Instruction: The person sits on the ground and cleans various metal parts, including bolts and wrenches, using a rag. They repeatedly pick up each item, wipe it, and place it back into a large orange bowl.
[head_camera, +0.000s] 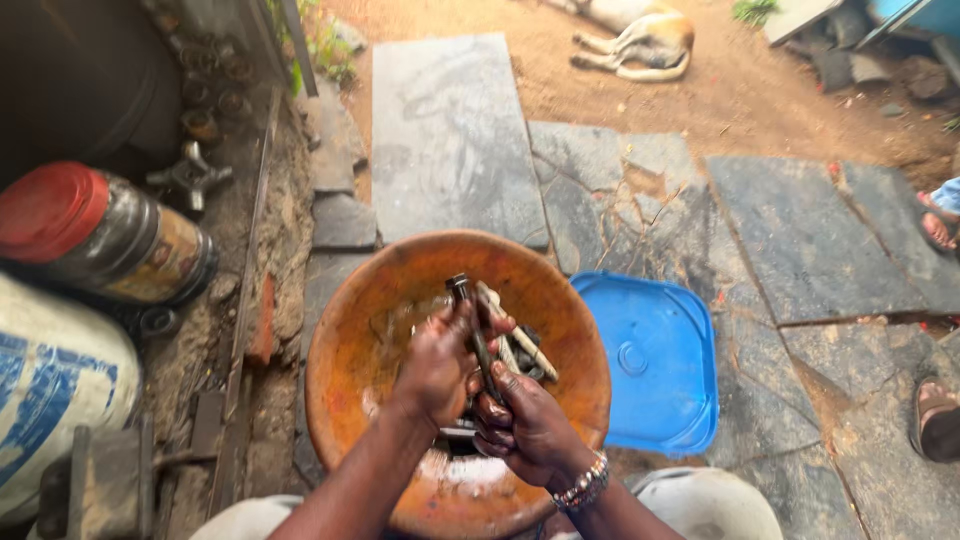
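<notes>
The orange basin (345, 400) sits on the stone floor (450, 140) with the blue lid (660, 370) just beside it; keep your work over the basin so drips and parts fall back in. Your left hand (437, 362) is clenched around a dark bolt (470, 325), your right hand (527, 425) grasping its lower end. Rub along the shank, holding firm against slipping.

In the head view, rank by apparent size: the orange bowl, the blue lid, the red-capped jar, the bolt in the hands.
1. orange bowl
2. blue lid
3. red-capped jar, which lies nearer the edge of the view, so its rank is unsure
4. bolt
</notes>
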